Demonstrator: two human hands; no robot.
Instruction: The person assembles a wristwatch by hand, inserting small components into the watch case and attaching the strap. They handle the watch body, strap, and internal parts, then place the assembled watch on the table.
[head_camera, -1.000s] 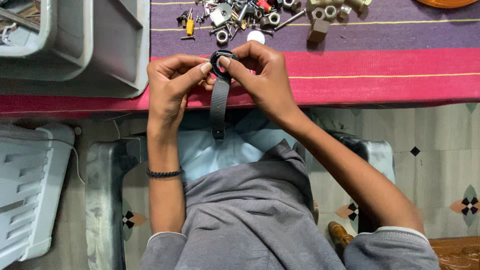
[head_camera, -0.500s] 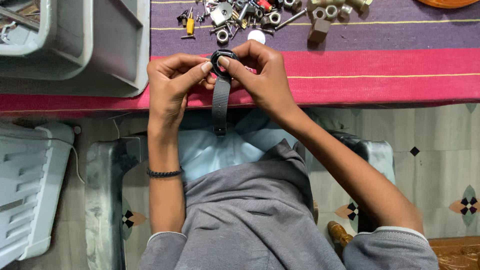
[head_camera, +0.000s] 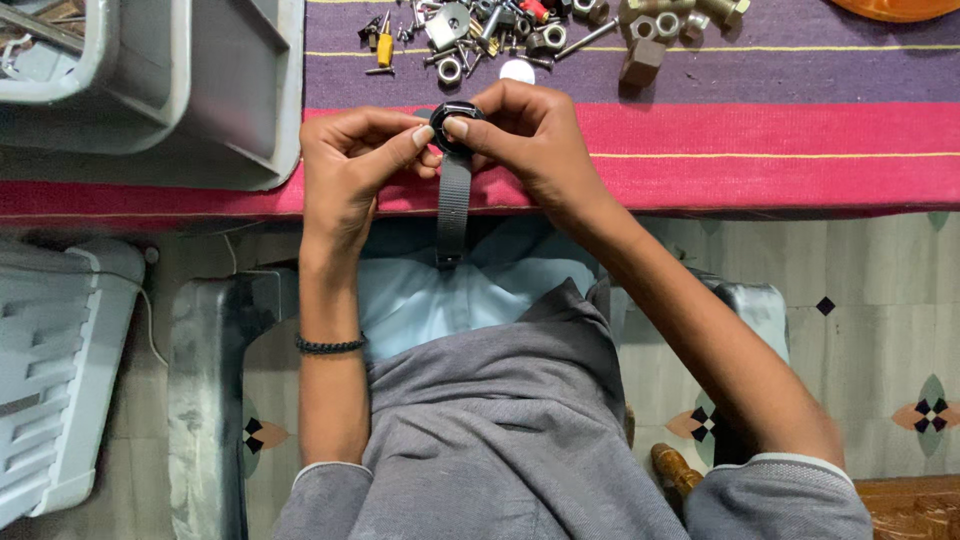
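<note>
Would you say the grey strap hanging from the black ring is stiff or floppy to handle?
Probably floppy: the grey strap hangs straight down from the black ring pinched by both hands. It looks light, since fingertips alone carry it. Its woven-looking surface seems unlikely to slip.

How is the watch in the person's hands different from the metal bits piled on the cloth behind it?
The watch is dark, with a long grey strap hanging below the table edge; the heap of nuts and bolts is mostly shiny and short. The watch is pinched between the left hand and right hand; the heap lies loose and untouched on the striped cloth. Both sit over that cloth.
</note>
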